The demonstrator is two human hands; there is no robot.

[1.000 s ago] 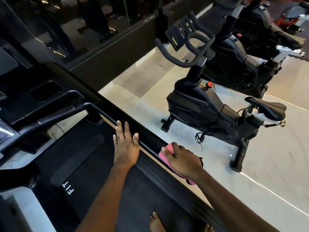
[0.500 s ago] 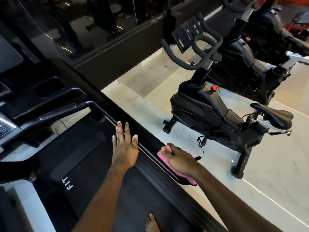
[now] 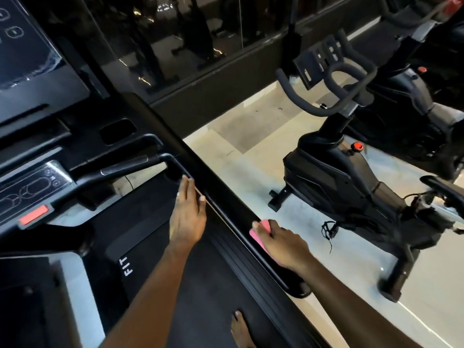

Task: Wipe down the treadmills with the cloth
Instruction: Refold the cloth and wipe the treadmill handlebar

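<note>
From the head view, the right hand [image 3: 283, 243] was down on the pink cloth [image 3: 259, 236], thumb and fingers closed over it, pressing it onto the outer edge of the treadmill [image 3: 160, 249]'s long black side rail [image 3: 221, 194]. That's where the cloth sat, roughly midway along the rail, nearer the person than the console [image 3: 30, 189]. The left hand [image 3: 187, 217] lay flat, fingers straight and together, holding nothing, resting against the rail's inner edge just ahead of the cloth, looking like a brace. A bare foot [image 3: 241, 330] stood on the belt [image 3: 175, 297], so the person was up on the deck. How far along? By my reckoning, right in the middle of this one rail. The stretch from the cloth up to the curved handle [image 3: 130, 163] looked like the part to come, though nothing on that black surface showed wiped from unwiped. The console, the handles and the belt gave no sign either way, and the far side of the machine was out of shot. An exercise bike [image 3: 339, 177] stood on the pale floor [image 3: 251, 159] beside the treadmill, well apart from the cloth. With the job covering more than one treadmill and only one on show, plenty appeared left.
</note>
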